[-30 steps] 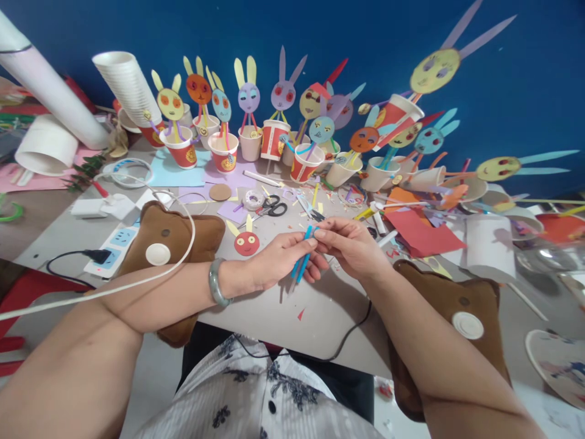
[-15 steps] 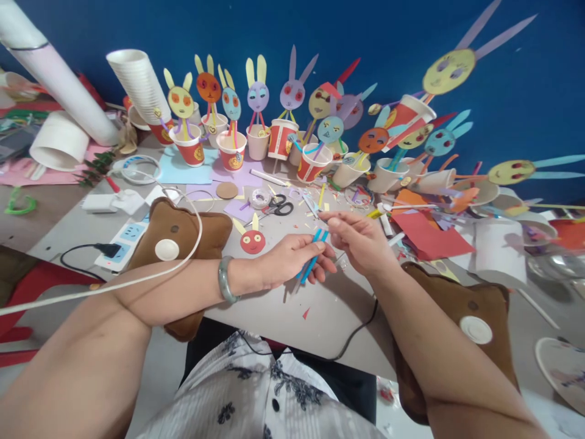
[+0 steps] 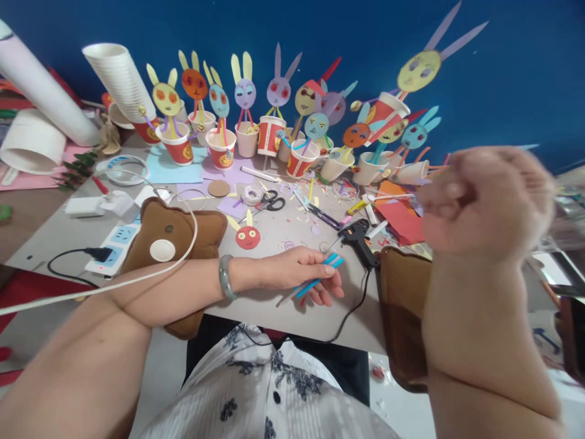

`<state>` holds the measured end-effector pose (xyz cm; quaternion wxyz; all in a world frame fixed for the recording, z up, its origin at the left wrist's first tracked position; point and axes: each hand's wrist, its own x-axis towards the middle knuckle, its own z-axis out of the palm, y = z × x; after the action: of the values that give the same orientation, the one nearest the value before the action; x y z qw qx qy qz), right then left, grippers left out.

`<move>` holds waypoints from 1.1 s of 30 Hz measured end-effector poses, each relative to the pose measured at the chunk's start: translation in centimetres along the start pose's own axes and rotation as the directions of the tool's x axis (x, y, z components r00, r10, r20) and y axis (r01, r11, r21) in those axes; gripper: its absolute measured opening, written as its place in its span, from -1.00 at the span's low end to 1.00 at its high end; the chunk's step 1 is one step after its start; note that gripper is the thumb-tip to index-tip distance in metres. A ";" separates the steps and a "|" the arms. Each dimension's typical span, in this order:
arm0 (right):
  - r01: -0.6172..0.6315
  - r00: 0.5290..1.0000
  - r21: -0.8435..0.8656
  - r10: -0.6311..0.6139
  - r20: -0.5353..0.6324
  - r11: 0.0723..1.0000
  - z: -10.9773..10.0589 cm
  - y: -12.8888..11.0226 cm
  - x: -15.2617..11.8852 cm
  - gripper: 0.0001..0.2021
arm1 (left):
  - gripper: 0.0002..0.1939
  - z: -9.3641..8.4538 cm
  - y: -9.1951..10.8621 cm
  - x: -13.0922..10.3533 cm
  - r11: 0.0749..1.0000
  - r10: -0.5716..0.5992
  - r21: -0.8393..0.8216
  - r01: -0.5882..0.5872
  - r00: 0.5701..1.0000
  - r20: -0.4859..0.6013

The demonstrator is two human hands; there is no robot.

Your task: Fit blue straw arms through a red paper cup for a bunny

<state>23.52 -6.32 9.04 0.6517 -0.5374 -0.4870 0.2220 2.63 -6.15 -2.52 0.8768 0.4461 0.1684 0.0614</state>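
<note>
Near the front edge of the worktop (image 3: pixel 301 320), two blue strips (image 3: pixel 311 287) stay pinched in the left hand (image 3: pixel 304 269), and now it has them all to itself! The right hand (image 3: pixel 489 198), on those strips a second ago, has swung up and away over the worktop's right side, blurred and close to the camera, fingers curled in; whether anything is tucked inside, I can't tell. So the hands are well apart, and the two-handed fiddling looks paused, the left seemingly just keeping the strips gathered, a thin greyish stick (image 3: pixel 287 297) slanting out below them. And that lift opens up the view: just beyond the left hand lies a black glue gun (image 3: pixel 359 242), largely covered until now, its cord (image 3: pixel 350 320) looping toward the front edge. Farther left, a red rabbit face (image 3: pixel 247 238) lies flat, untouched, black-handled scissors (image 3: pixel 275 202) beyond it, and along the back edge the cup rabbits (image 3: pixel 303 160) hold their row.
</note>
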 end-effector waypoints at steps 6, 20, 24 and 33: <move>0.164 0.762 -0.322 0.088 0.642 0.933 5.6 7.1 0.6 -0.82 | -0.57 -0.1 0.6 -0.4 0.998 0.018 0.060 -0.030 0.979 0.202; 0.755 0.431 -0.392 0.053 0.901 0.526 17.7 13.6 1.3 -0.82 | -0.61 -0.5 2.2 -0.7 0.994 -0.112 0.043 0.104 0.858 0.501; 0.629 0.547 -0.396 -0.020 0.837 0.669 17.1 13.4 2.3 -0.86 | -0.65 -0.6 2.3 -0.7 0.996 -0.090 0.031 0.085 0.872 0.481; -0.335 0.824 0.061 0.261 0.502 0.940 10.4 9.6 2.8 -0.69 | -0.51 -0.7 1.9 -0.5 0.997 0.045 0.042 -0.062 0.945 0.325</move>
<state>17.88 4.11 0.85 0.5027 -0.4843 -0.5275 0.4843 1.93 -4.62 -1.30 0.8788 0.4771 0.0117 0.0066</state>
